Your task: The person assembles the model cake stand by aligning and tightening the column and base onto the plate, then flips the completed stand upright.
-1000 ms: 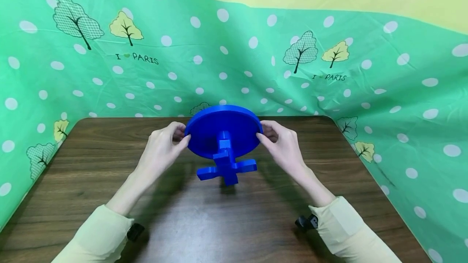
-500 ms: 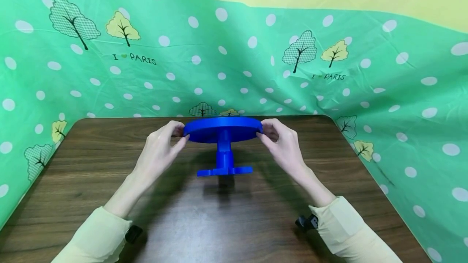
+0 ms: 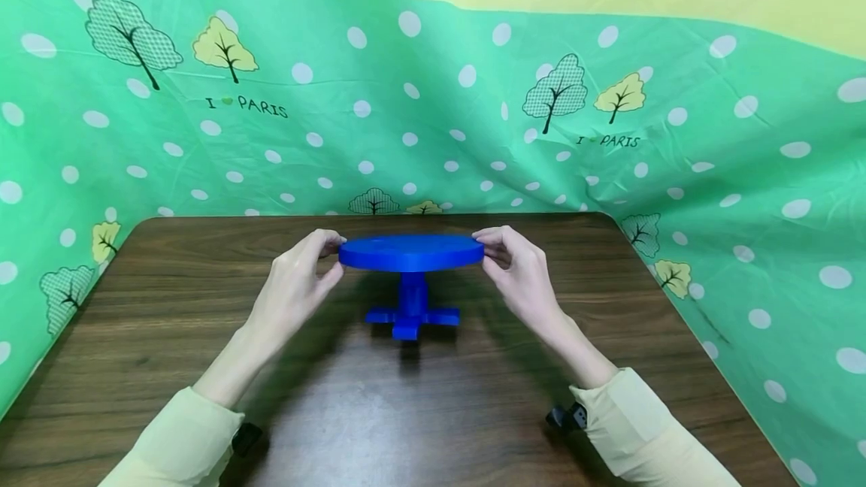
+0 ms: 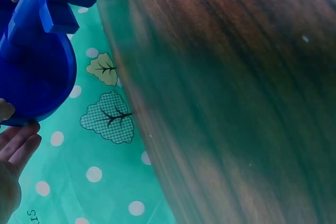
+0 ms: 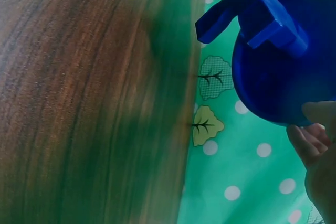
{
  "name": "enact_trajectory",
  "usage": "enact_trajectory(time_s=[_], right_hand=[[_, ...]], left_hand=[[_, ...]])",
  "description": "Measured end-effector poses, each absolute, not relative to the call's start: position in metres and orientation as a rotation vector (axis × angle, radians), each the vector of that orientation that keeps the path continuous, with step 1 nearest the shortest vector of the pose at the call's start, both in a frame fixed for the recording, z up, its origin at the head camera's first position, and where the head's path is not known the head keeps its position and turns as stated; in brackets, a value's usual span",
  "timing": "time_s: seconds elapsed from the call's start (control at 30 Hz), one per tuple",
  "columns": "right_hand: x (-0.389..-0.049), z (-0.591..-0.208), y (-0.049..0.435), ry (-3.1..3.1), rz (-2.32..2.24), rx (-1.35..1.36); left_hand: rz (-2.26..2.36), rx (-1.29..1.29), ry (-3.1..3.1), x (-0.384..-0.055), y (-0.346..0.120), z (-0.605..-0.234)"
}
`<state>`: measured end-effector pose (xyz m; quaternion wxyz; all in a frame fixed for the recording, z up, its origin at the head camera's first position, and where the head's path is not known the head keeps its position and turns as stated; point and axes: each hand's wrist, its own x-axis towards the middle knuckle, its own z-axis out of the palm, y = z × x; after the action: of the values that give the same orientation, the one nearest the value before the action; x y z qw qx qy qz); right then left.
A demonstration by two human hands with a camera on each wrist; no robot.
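A small blue round table [image 3: 411, 255] with a central post and a cross-shaped foot [image 3: 407, 319] is upright, its top face showing at a shallow angle. On its left rim, my left hand [image 3: 292, 280] pinches the disc between thumb and fingers. My right hand [image 3: 524, 276] grips the opposite rim in the same way. From the left wrist view the hollow underside [image 4: 42, 77] and part of the foot are visible. The right wrist view has the post [image 5: 283, 30] and foot arms. Dark shadow lies beneath the foot; whether it touches the wood I cannot tell.
The brown wooden tabletop [image 3: 379, 427] stretches around both forearms. Green dotted cloth [image 3: 419, 111] with printed trees hangs behind and along the sides. Black wrist devices [image 3: 567, 416] sit at the pale sleeve cuffs.
The small round table has tipped from showing its underside and foot bottom to standing upright with its top face visible. Both hands have kept their hold on the rim.
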<state>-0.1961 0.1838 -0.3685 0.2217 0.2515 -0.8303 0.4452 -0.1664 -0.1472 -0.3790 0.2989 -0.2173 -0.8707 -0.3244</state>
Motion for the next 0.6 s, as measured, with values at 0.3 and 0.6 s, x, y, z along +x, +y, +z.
enact_trajectory(time_s=[0.3, 0.6], right_hand=[[-0.195, -0.374, 0.185, -2.278, 1.147, 0.759], [-0.194, -0.381, 0.189, -2.252, 1.113, 0.822]], left_hand=[[-0.844, -0.600, -2.298, -0.165, -0.149, -0.386], [-0.813, -0.655, -2.289, -0.164, -0.149, -0.393]])
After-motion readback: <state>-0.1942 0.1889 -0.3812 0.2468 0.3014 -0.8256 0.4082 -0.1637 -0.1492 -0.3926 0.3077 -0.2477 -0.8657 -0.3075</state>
